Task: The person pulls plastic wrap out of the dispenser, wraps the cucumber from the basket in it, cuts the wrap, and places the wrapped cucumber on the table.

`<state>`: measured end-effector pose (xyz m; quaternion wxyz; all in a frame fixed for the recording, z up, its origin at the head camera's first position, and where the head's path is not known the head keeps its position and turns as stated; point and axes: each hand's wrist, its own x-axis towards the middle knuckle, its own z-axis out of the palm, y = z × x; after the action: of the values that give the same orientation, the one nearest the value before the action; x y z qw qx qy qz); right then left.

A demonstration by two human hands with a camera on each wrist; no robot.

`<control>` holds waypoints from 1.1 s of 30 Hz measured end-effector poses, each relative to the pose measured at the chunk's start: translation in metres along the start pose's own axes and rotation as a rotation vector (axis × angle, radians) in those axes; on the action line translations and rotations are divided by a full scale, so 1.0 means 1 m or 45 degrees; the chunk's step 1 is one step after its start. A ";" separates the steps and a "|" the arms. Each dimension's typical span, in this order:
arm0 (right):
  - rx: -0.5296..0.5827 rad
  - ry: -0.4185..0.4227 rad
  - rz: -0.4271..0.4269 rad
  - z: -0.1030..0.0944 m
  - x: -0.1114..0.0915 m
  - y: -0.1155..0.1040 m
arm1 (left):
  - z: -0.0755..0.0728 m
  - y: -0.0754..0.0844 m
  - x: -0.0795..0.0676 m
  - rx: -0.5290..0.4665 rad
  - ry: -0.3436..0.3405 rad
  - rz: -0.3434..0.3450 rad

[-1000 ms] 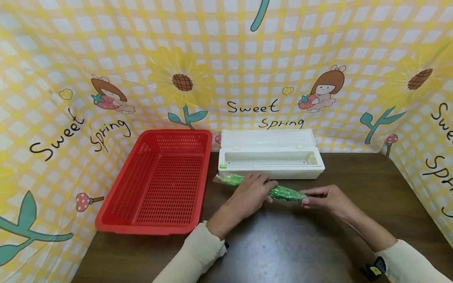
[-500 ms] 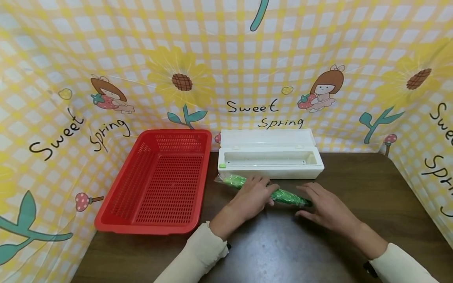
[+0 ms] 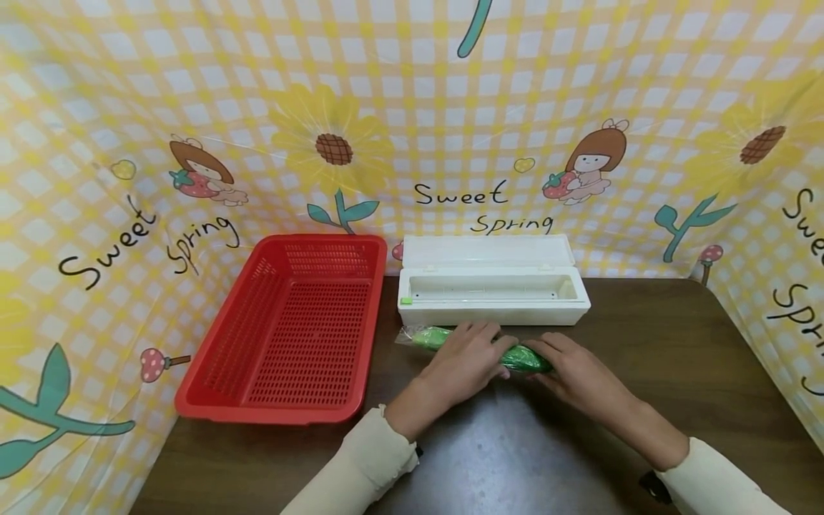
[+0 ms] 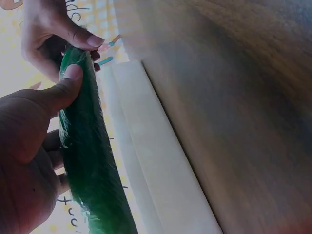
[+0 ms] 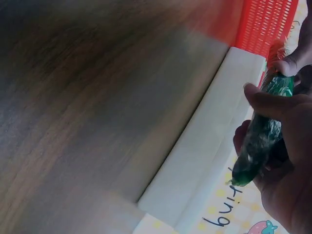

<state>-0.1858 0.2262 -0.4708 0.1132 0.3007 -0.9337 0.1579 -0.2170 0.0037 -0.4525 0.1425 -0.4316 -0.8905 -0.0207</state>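
Observation:
A green cucumber (image 3: 524, 359) wrapped in clear plastic film lies slantwise between both hands, in front of a white box. Loose film (image 3: 405, 335) sticks out past its paler left end. My left hand (image 3: 465, 361) grips the middle, thumb along the near side in the left wrist view, fingers behind. My right hand (image 3: 582, 373) holds the darker right end, which shows past the thumb in the right wrist view, where the film on the cucumber (image 5: 256, 146) looks creased and shiny. The palm sides of both hands are hidden in the head view.
Just behind the hands stands the white cling film dispenser (image 3: 496, 316), lid (image 3: 486, 252) raised, with a green slider (image 3: 406, 301) at the left of its front rail. A red perforated basket (image 3: 273, 413) stands to the left. Checked cloth (image 3: 450, 107) hangs behind the brown table (image 3: 676, 336).
My right hand has let go of the film at the right end, opened, then moved left and closed round the cucumber's end. My left hand keeps its grip, shifting slightly right.

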 end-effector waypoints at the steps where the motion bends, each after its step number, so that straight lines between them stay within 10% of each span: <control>1: 0.001 0.010 0.004 -0.001 0.000 -0.001 | 0.000 0.000 0.000 -0.015 0.001 -0.007; 6: 0.003 0.059 0.005 -0.004 0.000 -0.002 | -0.008 -0.006 -0.005 -0.185 -0.033 -0.100; 15: 0.002 0.204 -0.090 -0.013 -0.011 0.010 | -0.038 -0.029 -0.031 -0.741 -0.162 -0.629; 22: -0.018 0.216 -0.180 -0.017 -0.017 0.020 | -0.032 -0.037 -0.044 -1.147 -0.338 -0.472; 26: 0.016 0.170 -0.157 -0.019 -0.017 0.020 | -0.033 -0.035 -0.045 -1.001 -0.348 -0.316; 33: 0.168 0.153 -0.119 -0.023 -0.013 0.022 | -0.037 -0.026 -0.042 -0.223 -0.137 -0.075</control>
<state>-0.1857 0.2589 -0.4584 0.1560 0.3407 -0.8978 0.2314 -0.2040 -0.0503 -0.4266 0.0557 -0.4167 -0.9038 -0.0796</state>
